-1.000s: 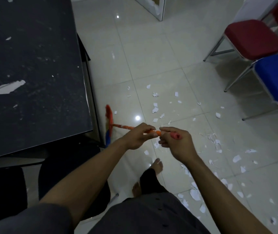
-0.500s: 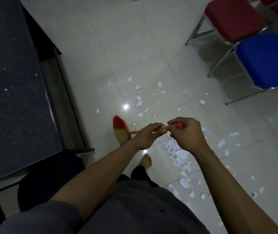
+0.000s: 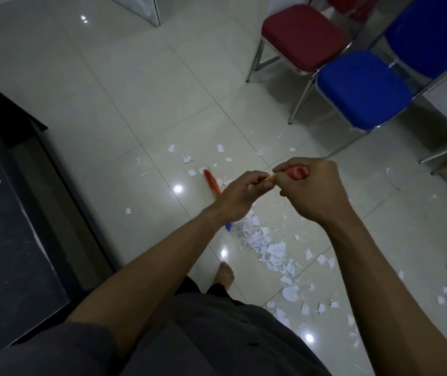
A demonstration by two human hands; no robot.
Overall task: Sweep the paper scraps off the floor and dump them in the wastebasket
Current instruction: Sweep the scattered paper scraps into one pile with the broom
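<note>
Paper scraps (image 3: 260, 240) lie heaped on the tiled floor (image 3: 124, 85) just ahead and right of the person's bare foot (image 3: 223, 275), with loose bits scattered farther out. The broom (image 3: 212, 183) has its head beyond the foot, just beside the heap's left edge. Both arms reach forward above the foot, hands close together. The left hand (image 3: 240, 195) curls round the orange handle, and the right hand (image 3: 310, 189) wraps its red top end. A red chair (image 3: 302, 36) and a blue chair (image 3: 363, 88) stand far beyond the foot, to the right.
</note>
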